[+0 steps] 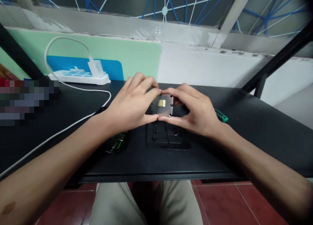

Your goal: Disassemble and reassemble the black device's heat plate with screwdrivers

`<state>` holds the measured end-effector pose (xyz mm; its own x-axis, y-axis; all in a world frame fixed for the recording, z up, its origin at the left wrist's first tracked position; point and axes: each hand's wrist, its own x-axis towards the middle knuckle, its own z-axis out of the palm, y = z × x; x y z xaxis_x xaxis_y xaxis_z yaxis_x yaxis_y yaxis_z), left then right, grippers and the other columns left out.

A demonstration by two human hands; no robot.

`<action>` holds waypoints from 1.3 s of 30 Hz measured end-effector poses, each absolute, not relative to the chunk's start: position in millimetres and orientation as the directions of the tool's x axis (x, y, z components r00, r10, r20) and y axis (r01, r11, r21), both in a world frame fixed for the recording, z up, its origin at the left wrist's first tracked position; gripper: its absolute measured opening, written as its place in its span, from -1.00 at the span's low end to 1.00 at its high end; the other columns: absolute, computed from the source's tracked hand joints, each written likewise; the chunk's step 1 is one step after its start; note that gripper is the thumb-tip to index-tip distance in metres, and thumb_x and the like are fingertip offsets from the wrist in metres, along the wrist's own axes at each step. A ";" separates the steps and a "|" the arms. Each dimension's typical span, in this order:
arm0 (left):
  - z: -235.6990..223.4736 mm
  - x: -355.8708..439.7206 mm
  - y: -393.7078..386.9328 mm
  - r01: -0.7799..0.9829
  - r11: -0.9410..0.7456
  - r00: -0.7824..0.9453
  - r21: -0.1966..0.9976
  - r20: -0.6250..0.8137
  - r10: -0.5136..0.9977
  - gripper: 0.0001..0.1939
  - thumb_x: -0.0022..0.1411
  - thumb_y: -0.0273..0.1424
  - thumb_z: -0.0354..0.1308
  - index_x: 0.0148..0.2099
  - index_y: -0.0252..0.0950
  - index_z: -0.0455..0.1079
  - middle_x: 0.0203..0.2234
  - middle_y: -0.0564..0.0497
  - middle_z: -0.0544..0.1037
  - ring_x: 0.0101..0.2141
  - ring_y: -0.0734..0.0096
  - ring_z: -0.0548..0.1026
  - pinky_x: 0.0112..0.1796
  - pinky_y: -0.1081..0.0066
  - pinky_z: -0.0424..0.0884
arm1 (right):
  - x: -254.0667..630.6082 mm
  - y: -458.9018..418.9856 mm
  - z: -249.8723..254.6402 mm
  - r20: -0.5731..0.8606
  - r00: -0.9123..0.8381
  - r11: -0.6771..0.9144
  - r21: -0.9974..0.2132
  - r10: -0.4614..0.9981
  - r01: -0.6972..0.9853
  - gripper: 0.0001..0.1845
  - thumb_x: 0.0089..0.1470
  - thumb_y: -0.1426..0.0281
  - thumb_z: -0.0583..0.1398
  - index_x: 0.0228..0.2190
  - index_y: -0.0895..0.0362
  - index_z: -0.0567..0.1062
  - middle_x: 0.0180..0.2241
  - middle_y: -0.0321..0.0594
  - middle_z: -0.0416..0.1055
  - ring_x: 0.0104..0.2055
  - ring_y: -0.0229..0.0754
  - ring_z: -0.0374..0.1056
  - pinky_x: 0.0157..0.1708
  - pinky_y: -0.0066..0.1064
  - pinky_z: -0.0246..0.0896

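Note:
Between my two hands is a small, square, silvery metal plate with notched edges and a gold-coloured patch on its face. My left hand pinches its left side, thumb at the near edge and fingers at the far edge. From the other side my right hand grips it the same way. Just below the plate, a black plastic tray-like part with moulded ridges lies on the black table. Beside my left wrist is a green circuit board, partly hidden under the forearm.
A green-handled tool lies behind my right wrist, mostly hidden. At the back left stands a white power strip with a white charger; its white cable crosses the black table. Black frame bars rise at both sides.

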<state>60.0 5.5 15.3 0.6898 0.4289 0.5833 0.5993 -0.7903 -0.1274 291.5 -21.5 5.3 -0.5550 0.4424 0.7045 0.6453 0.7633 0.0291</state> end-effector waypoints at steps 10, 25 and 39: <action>10.9 60.5 8.1 0.582 -0.812 0.649 -0.042 0.627 0.432 -0.46 0.10 -0.10 0.48 0.07 -0.18 0.49 -0.02 -0.11 0.49 0.00 -0.05 0.37 0.06 -0.05 0.36 | 288.8 -24.1 6.5 0.734 -0.519 0.786 -0.032 0.438 0.618 -0.30 0.09 -0.01 0.36 0.14 0.08 0.47 -0.26 -0.22 0.47 -0.29 -0.19 0.42 -0.29 -0.28 0.43; 17.6 56.3 5.6 0.468 -0.824 0.561 0.320 0.613 0.557 -0.31 0.12 0.12 0.42 0.22 -0.01 0.47 0.06 -0.06 0.42 0.14 -0.01 0.39 0.23 -0.01 0.35 | 289.4 -10.2 -5.4 0.693 -0.488 0.820 -0.277 0.532 0.500 -0.25 0.04 0.02 0.41 0.13 0.19 0.46 -0.29 -0.24 0.39 -0.40 -0.31 0.28 -0.41 -0.39 0.36; 21.5 57.0 4.9 0.438 -0.857 0.570 0.271 0.654 0.497 -0.35 0.12 -0.03 0.48 0.20 -0.08 0.47 0.03 -0.09 0.46 0.09 -0.02 0.41 0.16 0.00 0.40 | 296.5 -5.0 -4.0 0.610 -0.451 0.723 -0.320 0.652 0.612 -0.35 0.05 0.13 0.41 0.10 0.20 0.52 -0.27 -0.20 0.45 -0.38 -0.26 0.30 -0.30 -0.31 0.40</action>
<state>57.0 4.9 21.5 0.5696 0.4974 0.6543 0.4378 -0.8574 0.2707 296.5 -5.0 -4.0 -0.4509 0.6515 0.6101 0.6122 0.7232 -0.3198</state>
